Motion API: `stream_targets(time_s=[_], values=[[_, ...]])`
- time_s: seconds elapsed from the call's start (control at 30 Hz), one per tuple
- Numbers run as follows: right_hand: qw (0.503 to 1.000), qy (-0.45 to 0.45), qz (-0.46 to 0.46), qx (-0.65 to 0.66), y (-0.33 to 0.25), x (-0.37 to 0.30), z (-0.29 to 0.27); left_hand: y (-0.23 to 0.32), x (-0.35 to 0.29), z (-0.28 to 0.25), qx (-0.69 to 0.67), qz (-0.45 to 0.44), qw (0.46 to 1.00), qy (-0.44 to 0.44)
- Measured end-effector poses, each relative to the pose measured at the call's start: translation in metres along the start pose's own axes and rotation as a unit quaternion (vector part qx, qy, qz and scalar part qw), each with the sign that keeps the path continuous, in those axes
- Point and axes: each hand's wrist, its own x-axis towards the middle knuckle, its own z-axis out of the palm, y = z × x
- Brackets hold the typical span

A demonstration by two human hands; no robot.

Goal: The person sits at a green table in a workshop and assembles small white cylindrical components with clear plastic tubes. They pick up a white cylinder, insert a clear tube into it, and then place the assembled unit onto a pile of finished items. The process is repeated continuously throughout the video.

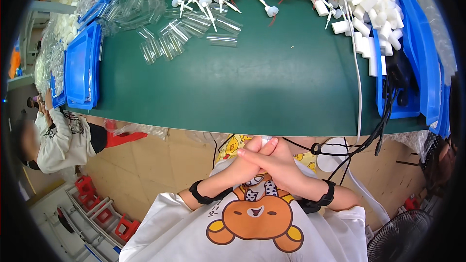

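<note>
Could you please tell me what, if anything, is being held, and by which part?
A white object seems held between the hands; only a bit shows, so the gripped part cannot be told.

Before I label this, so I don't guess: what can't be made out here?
All in the head view:
- White thing: mostly covered by the left hand and right hand.
- Fan: lower part cut off by the picture's edge.
- Clear tubes: overlap one another, hiding their count.

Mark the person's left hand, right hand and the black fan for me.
Left hand (246, 166): head view, on the back of the hand.
Right hand (281, 165): head view, on the back of the hand.
Black fan (399, 238): head view, on its round grille.
</note>
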Motion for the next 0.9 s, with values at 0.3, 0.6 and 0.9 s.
stream_targets(time_s=[0.3,0.6,0.9], values=[[0.990,0.035,0.127,0.043,-0.019,-0.001,0.007,0.040,-0.019,0.011,0.110,0.016,0.991,0.075],[0.992,0.011,0.126,0.017,-0.021,0.002,0.000,0.002,-0.001,0.002,0.119,-0.038,0.991,0.052],[0.992,-0.076,0.072,-0.075,0.001,-0.004,-0.033,0.025,-0.003,-0.022,-0.034,-0.064,0.992,-0.103]])
